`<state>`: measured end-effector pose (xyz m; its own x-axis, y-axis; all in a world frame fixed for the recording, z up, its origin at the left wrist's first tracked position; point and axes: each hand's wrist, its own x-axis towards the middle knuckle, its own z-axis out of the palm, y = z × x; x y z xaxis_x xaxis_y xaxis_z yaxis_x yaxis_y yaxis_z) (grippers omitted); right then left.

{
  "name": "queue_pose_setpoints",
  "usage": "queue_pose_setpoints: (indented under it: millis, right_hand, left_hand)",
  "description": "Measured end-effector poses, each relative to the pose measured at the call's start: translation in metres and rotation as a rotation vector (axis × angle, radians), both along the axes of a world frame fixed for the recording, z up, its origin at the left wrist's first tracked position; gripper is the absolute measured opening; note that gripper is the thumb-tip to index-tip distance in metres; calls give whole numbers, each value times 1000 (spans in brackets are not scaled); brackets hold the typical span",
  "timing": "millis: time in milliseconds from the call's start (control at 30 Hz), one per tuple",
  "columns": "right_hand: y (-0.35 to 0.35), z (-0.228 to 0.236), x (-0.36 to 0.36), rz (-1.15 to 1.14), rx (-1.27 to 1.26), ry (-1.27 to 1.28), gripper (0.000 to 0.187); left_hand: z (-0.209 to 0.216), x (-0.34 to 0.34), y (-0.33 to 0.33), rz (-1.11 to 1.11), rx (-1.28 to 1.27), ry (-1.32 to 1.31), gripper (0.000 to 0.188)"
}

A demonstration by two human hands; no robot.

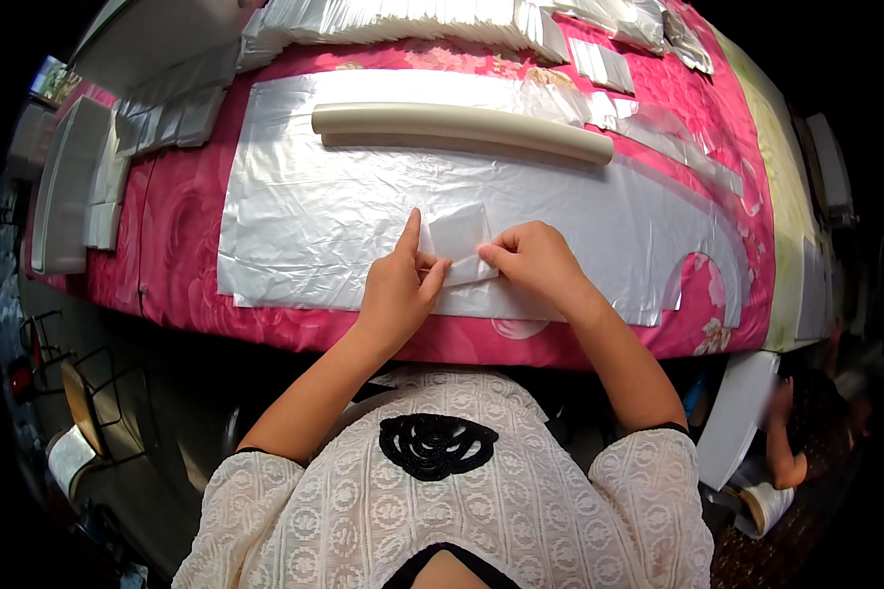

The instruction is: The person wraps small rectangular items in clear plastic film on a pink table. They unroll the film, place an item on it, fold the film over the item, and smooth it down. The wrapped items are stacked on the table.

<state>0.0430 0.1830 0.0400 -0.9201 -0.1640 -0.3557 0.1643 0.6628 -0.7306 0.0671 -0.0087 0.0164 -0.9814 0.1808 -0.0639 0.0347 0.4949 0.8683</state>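
A small folded white plastic bag (460, 234) lies between my hands, over the flat bag sheets near the table's front edge. My left hand (399, 283) pinches its lower left corner between thumb and fingers, with the index finger stretched out away from me along its left side. At the right edge, the thumb and curled fingers of my right hand (537, 260) grip it. Beneath both hands spreads a wide, creased white plastic bag (295, 206), with a cut-out handle shape at its right end. A long beige tube (462, 126) rests across it, beyond my hands.
Long rows of folded white packets (393, 22) stand along the far side. More packets (167, 123) and a white bin (69, 187) are at the left. Pink floral cloth (187, 226) covers the table. Another person's arm (784, 442) shows at the lower right, beside a white board (742, 417).
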Motion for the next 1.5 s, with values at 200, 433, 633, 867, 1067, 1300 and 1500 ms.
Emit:
queue_pose_setpoints:
  millis: [200, 433, 633, 867, 1067, 1300, 1500]
  right_hand:
    - [0, 6, -16, 14, 39, -215, 31]
    - [-2, 3, -16, 30, 66, -164, 32]
    - [-1, -6, -15, 55, 106, -122, 31]
    - [-5, 3, -12, 34, 119, -122, 30]
    - [-9, -1, -2, -13, 165, 28, 25]
    - [-7, 5, 18, 61, 373, 187, 21]
    - [4, 21, 20, 315, 665, 329, 12]
  left_hand:
    - [17, -9, 0, 9, -149, -41, 72]
    - [5, 1, 9, -304, -481, 631, 65]
    - [-7, -4, 30, -308, -518, 486, 83]
    - [-19, -3, 34, -277, -597, 405, 101]
    - [-17, -3, 36, -289, -591, 360, 106]
    - [-19, -1, 33, -303, -589, 357, 100]
    - [-13, -4, 2, -194, 79, 368, 68]
